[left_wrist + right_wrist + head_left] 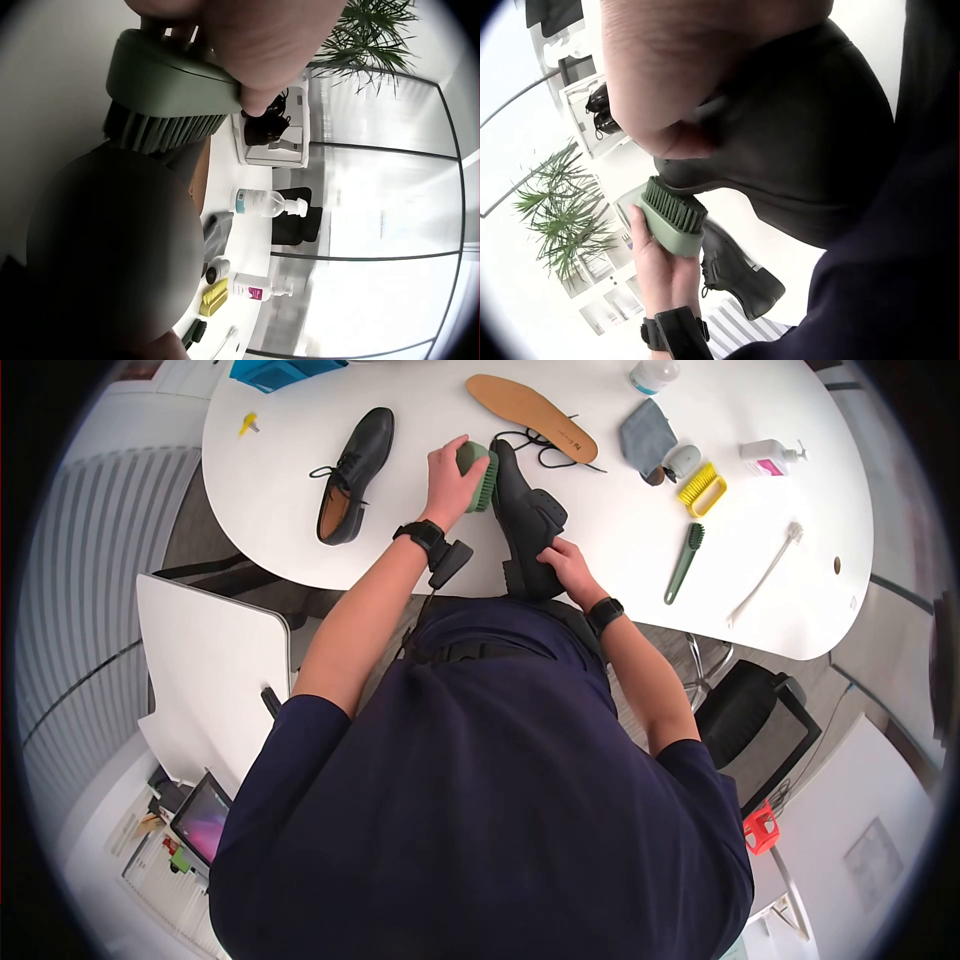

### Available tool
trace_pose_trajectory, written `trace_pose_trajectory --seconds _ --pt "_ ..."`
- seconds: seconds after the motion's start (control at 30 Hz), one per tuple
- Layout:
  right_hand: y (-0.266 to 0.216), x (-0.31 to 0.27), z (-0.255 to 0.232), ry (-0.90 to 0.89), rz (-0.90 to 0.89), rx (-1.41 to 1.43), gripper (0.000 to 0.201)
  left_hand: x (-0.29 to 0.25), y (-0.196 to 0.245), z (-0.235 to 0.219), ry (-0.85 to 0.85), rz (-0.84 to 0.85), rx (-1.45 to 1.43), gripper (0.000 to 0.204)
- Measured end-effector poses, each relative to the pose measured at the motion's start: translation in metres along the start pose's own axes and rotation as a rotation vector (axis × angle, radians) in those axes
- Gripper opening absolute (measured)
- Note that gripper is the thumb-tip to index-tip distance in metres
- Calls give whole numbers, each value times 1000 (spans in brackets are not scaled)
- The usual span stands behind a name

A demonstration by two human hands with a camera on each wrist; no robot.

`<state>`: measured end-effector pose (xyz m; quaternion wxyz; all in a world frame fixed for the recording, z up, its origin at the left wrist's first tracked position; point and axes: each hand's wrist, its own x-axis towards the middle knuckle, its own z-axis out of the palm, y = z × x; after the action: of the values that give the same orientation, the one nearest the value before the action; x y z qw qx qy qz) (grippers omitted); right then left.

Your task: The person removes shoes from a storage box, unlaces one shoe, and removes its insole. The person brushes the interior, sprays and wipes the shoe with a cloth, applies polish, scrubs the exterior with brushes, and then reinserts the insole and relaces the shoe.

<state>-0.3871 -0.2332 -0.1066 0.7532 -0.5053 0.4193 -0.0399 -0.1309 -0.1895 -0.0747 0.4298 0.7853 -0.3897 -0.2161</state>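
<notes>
The left hand (pixel 455 478) grips one green brush (pixel 676 225) with dark bristles; just right of that grip, the right hand (pixel 572 570) holds one black shoe (pixel 522 510) — smooth, tilted on its side. Left lies one laced shoe (pixel 362 460); beyond, one tan insole (pixel 528 415); farther right, two pump bottles (pixel 768 457).

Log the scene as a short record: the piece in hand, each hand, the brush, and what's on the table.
Work piece: black shoe
Left hand: holds green block brush
Right hand: grips the black shoe
Bristles: face the shoe's toe end; contact unclear
Second shoe: on table, person's left, laces in place
Beyond toe: tan insole
Table, person's right: gray cloth, yellow brush, slim green brush, white pump bottle
</notes>
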Motion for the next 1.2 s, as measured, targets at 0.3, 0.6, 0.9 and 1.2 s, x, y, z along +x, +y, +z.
trace_pose_trajectory --seconds 0.3,0.6,0.9,1.2 --pt "-15 1 14 63 -103 -151 17 29 -1 9 81 -147 71 60" --pt "-22 14 31 103 -127 -84 23 -11 5 4 15 -91 135 60" --pt "-42 23 58 45 -176 -267 29 -53 11 -20 -36 -127 216 59" --pt "-35 33 64 52 -209 -254 32 -86 -2 -35 -160 -132 198 59"
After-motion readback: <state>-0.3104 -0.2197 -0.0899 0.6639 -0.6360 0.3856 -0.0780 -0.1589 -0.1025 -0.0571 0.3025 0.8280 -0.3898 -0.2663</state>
